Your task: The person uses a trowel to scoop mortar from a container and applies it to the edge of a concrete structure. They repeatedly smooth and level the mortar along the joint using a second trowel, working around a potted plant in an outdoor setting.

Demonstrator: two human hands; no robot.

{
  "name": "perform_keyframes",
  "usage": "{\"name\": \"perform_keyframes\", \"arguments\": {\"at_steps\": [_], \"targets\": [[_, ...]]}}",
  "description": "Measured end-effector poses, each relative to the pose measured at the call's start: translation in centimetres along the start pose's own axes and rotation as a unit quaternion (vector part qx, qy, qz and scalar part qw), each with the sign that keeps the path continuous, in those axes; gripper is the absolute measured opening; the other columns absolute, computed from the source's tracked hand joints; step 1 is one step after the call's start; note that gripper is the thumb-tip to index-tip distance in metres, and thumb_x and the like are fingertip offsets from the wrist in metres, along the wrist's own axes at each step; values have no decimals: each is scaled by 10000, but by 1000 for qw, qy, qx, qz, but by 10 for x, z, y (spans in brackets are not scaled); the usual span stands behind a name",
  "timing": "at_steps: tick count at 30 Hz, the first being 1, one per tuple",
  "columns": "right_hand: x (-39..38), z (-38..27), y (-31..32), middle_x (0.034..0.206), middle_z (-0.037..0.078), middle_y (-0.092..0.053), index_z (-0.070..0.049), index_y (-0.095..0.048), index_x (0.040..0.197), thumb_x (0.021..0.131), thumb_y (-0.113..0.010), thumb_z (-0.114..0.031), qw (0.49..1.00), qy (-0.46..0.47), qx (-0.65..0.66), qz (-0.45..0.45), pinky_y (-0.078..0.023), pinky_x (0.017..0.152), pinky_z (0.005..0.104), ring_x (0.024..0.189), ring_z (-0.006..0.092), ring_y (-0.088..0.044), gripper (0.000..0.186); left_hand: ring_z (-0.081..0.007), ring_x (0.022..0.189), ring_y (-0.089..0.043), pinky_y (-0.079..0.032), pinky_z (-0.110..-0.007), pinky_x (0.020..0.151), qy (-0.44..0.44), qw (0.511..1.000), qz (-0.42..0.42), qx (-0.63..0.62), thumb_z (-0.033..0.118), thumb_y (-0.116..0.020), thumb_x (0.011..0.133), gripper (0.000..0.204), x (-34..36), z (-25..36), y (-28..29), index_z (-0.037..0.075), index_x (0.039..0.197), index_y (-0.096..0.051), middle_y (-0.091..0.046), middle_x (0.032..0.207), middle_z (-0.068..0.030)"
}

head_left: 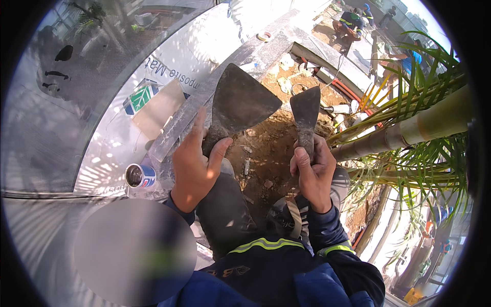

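Observation:
My left hand (197, 166) grips the handle of a wide putty knife (243, 100), its index finger stretched along the side of the blade. The broad dark blade points up and away from me. In my right hand (315, 171) is a narrower putty knife (306, 107), held upright with the thumb pressed on its handle. The two blades are apart, side by side in front of me. Both look grey and smeared. My fingers hide most of the left handle.
A blue and white can (140, 175) of dark stuff stands at left by a grey stone ledge (204, 92). A tape roll (264, 36) lies on the ledge. Soil (261, 153) is below; bamboo-like stems (409, 130) crowd the right. Co-workers (350, 23) crouch far off.

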State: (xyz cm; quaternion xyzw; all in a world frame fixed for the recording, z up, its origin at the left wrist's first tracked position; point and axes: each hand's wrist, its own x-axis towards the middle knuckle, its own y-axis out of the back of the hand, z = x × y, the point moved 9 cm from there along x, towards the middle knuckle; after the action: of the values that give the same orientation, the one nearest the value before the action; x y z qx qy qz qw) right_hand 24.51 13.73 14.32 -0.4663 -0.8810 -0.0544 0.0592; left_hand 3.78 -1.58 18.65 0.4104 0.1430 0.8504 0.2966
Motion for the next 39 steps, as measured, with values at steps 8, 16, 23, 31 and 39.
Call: {"name": "perform_keyframes", "arguments": {"at_steps": [8,16,23,31,39], "targets": [[-15,7,-28,813,21,-613,44,-600,1123,1099,-521,-290,981,-106,87,-135,-422,506,223,556,56,-539,344,-411,807,-678,-545,-434,706,-45,994,13,102,115,-839,836,511,-6,21,7,-84,1257,-628,-675,971,-249],[-15,0,-26,791,9,-598,25,-605,1096,1102,-517,-303,982,-76,124,-122,-407,504,227,558,49,-529,340,-412,787,-682,-547,-448,681,-41,994,17,97,93,-857,814,509,-8,18,8,-91,1233,-634,-676,966,-263],[-14,-5,-35,908,74,-631,50,-583,1134,1098,-527,-320,981,-60,124,-134,-429,504,245,547,94,-548,376,-407,774,-687,-553,-443,669,-114,986,28,116,128,-884,797,534,-19,28,5,-106,1211,-640,-682,965,-265],[-13,-22,-47,862,39,-618,42,-591,1119,1097,-533,-312,976,-41,124,-175,-411,504,239,551,75,-546,359,-388,739,-692,-553,-418,637,-178,971,67,144,171,-917,764,579,-29,21,8,-81,1214,-652,-691,946,-244],[-17,-62,-71,749,18,-608,18,-642,1024,1086,-554,-312,965,38,74,-251,-430,512,242,552,68,-557,347,-344,766,-686,-524,-433,638,-207,960,-100,157,190,-871,795,440,-37,3,-22,1,1151,-692,-702,968,-168]]}}
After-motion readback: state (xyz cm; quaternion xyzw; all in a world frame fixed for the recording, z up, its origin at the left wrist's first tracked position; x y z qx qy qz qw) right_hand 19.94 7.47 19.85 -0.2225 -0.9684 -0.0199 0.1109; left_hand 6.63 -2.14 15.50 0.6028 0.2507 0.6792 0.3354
